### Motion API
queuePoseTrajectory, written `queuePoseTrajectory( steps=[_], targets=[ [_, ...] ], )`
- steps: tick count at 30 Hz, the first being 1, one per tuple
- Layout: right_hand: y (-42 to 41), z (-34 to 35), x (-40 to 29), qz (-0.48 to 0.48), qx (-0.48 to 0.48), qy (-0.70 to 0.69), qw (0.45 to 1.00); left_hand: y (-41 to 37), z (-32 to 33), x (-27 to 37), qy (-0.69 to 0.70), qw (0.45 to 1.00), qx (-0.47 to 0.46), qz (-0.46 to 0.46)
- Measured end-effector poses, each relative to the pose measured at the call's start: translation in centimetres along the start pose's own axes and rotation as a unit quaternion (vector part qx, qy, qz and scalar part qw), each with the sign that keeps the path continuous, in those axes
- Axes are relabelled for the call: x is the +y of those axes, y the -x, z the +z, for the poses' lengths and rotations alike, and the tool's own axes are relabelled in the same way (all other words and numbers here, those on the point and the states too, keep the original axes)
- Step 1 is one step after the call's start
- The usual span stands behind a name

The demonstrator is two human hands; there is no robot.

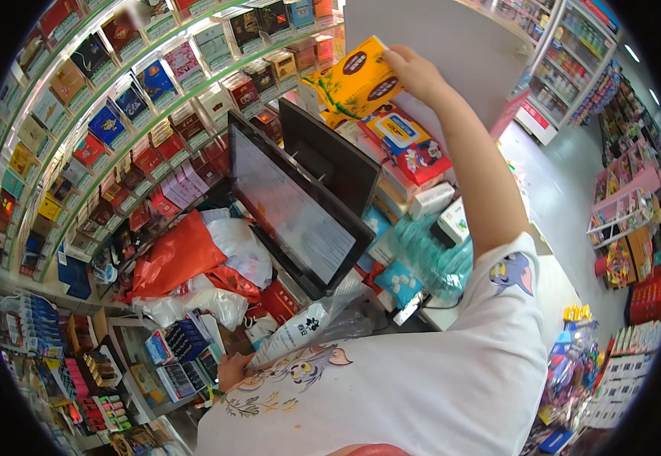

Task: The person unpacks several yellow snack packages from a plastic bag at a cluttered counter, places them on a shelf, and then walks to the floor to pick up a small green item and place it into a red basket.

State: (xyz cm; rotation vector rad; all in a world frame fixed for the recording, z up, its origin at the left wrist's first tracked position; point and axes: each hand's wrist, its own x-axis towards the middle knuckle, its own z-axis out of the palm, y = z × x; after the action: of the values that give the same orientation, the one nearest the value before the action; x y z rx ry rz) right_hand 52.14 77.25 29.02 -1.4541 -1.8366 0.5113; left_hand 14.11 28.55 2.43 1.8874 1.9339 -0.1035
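Observation:
My right hand (413,71) is stretched out to the upper middle and grips the edge of a yellow package with a bamboo print (359,80). More yellow packaging shows just below and left of it. Under the package lies a red pack of wipes (410,139) with cartoon figures. My left hand (232,370) is low at the left, close to my shirt, beside trays of small boxes (179,379) and a printed white and clear plastic wrapper (293,333). Its fingers are partly hidden, and whether it holds anything is unclear.
Two monitors (296,205) stand back to back in the middle. Red plastic bags (179,256) and white ones lie left of them. Teal-wrapped goods (430,251) and white boxes sit on the right. Curved shelves of cigarette packs (105,122) fill the upper left. A grey panel (444,45) rises behind my right hand.

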Motion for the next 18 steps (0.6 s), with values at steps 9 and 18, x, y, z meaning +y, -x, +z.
queuePoseTrajectory(
  steps=[9,18],
  targets=[
    [-10.5,11.2,4.8,0.094,-0.140,0.011,0.986,2.5,4.3,-0.7,0.017,0.997,0.056,0.056],
    [-11.1,13.6,11.1,-0.086,-0.072,-0.055,0.992,2.3,6.0,1.8,0.054,0.988,0.073,-0.126]
  ],
)
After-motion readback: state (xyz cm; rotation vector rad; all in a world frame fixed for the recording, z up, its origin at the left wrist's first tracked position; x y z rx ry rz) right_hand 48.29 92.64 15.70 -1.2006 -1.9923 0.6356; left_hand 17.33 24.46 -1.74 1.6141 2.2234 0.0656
